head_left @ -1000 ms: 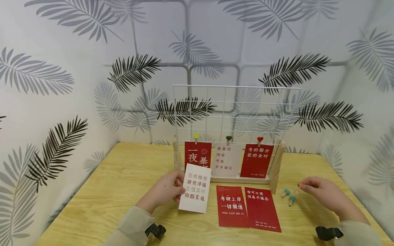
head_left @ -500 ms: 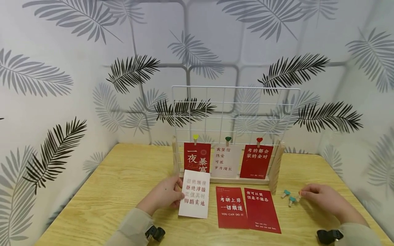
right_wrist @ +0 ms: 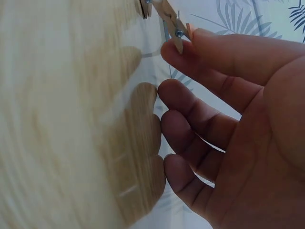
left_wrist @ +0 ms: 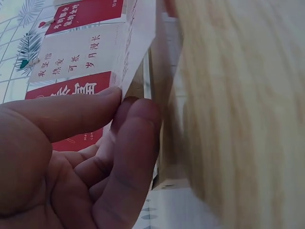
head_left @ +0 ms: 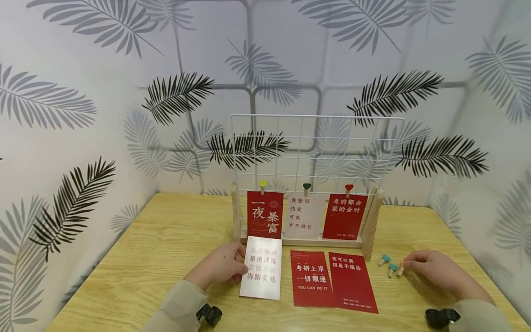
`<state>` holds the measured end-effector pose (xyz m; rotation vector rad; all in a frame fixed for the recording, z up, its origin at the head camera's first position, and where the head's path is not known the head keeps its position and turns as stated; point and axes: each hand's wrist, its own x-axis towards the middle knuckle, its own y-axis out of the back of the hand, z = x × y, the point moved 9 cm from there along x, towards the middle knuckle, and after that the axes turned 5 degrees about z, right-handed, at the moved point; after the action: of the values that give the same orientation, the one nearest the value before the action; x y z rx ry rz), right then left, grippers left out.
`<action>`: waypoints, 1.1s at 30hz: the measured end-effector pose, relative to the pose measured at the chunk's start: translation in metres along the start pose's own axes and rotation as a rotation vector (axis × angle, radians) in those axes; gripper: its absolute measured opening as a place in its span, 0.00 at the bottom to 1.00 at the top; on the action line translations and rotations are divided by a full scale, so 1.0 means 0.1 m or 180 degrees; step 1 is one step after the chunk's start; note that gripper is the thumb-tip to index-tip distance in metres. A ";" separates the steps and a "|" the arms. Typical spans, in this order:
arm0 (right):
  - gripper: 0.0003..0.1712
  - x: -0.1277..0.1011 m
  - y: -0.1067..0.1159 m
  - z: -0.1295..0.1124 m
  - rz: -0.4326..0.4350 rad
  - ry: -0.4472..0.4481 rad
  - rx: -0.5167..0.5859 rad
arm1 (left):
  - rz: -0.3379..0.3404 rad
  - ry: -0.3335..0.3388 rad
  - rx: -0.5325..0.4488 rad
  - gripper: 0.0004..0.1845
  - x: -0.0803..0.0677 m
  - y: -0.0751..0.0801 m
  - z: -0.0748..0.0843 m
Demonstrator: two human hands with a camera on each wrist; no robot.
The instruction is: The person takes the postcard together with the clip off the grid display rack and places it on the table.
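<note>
White card (head_left: 263, 274) pinched by its left edge in the left hand (head_left: 221, 265), well apart from the right hand (head_left: 432, 271), with a wooden clothespin (head_left: 400, 271) pinched there, beside blue-topped clothespins (head_left: 392, 268).

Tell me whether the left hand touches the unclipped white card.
Touching: the left wrist view shows the left hand pinching the white card between thumb and finger.

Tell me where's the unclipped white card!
In the head view, the left hand holds the white card, left of the red YOU CAN DO IT card.
</note>
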<state>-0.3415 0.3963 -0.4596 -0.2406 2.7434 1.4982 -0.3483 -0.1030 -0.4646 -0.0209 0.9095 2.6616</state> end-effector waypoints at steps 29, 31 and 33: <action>0.09 0.05 -0.03 -0.10 0.0056 0.0080 -0.0190 | -0.0252 0.0214 -0.0175 0.20 -0.03 -0.07 -0.06; 0.09 0.04 -0.05 -0.09 0.0043 0.0040 -0.0179 | -0.0276 0.0203 -0.0202 0.20 -0.03 -0.09 -0.07; 0.09 0.03 -0.05 -0.09 0.0037 0.0048 -0.0187 | -0.0297 0.0213 -0.0229 0.21 -0.03 -0.12 -0.09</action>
<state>-0.3429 0.3858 -0.4596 -0.2378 2.7196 1.5883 -0.3424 -0.1004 -0.4779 -0.1662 0.8119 2.6195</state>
